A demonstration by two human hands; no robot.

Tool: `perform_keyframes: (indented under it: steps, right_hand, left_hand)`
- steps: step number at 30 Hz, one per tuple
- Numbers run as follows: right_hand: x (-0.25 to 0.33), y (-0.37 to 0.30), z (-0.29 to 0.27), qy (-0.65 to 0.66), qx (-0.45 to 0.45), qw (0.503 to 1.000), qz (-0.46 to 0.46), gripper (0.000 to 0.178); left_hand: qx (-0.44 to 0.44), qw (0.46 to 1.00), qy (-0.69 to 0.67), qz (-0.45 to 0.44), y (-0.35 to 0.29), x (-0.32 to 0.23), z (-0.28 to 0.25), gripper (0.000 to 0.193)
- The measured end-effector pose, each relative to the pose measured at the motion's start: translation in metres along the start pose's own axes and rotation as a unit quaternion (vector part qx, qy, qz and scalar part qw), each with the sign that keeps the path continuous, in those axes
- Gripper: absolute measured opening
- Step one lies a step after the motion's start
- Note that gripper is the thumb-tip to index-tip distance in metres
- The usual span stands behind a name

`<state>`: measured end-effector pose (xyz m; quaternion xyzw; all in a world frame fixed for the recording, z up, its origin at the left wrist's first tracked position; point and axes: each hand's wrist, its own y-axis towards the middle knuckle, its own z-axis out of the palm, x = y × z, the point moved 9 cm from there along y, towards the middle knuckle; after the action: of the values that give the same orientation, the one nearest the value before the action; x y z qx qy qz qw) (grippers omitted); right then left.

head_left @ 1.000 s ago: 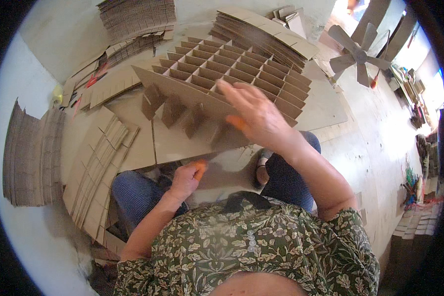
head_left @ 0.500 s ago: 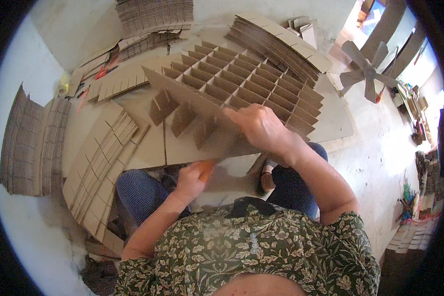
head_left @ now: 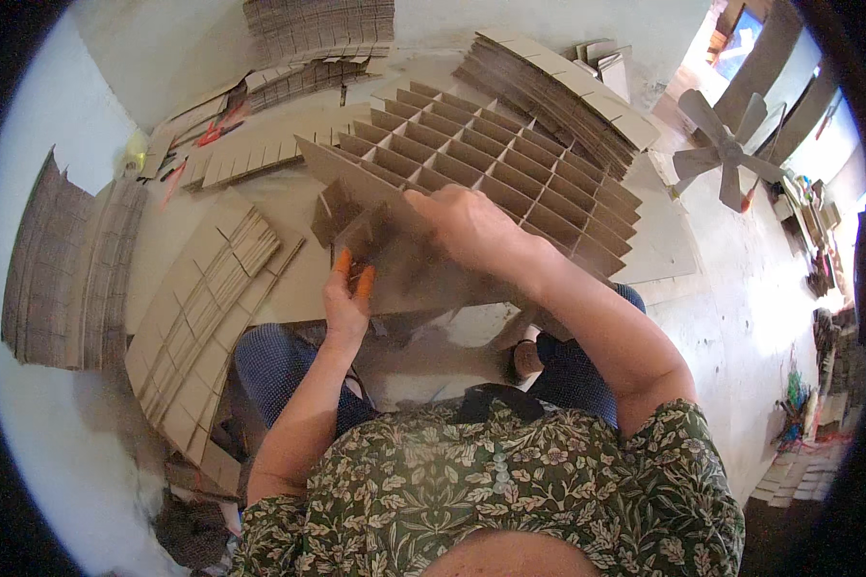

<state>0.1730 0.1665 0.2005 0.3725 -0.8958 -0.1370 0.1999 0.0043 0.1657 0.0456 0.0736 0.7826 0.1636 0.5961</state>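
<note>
A cardboard divider grid (head_left: 471,154) of interlocked strips lies tilted in front of me, with a long cardboard strip (head_left: 342,171) along its near left edge. My right hand (head_left: 481,236) is closed over that long strip, fingers curled round its upper edge. Below it, loose strip ends (head_left: 332,207) stick out toward me. At these ends is my left hand (head_left: 346,303), with orange covers on its thumb and a finger. It pinches the end of one cardboard strip (head_left: 358,234), partly blurred by motion.
Slotted cardboard strips (head_left: 197,317) lie stacked at the left of the low work surface. More stacks stand by the left wall (head_left: 63,269), at the back (head_left: 318,34) and back right (head_left: 558,91). Red-handled tools (head_left: 212,133) lie far left. A fan (head_left: 726,149) stands at right.
My left hand has moved forward from near my lap up to the strip ends and now pinches one. The right hand keeps its hold, shifted slightly left along the long strip.
</note>
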Motion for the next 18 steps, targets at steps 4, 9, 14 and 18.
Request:
perform_keyframes:
  steps: [4,9,14,18]
  right_hand:
    - [-0.002,0.003,0.01,0.009,0.007,0.999,-0.04,0.036]
    - [-0.01,0.018,0.048,-0.114,0.125,0.985,-0.02,0.034]
    - [-0.033,0.006,0.038,-0.116,-0.067,0.991,-0.02,0.03]
    - [-0.051,0.006,0.039,-0.134,-0.102,0.986,-0.006,0.032]
  left_hand:
    - [-0.003,0.998,0.028,0.062,-0.003,-0.014,0.001,0.044]
    - [-0.022,1.0,0.005,0.002,-0.01,-0.012,-0.006,0.044]
    - [-0.125,0.987,0.076,0.064,0.001,-0.021,-0.077,0.044]
    - [-0.14,0.918,0.363,0.076,0.04,0.009,-0.147,0.056]
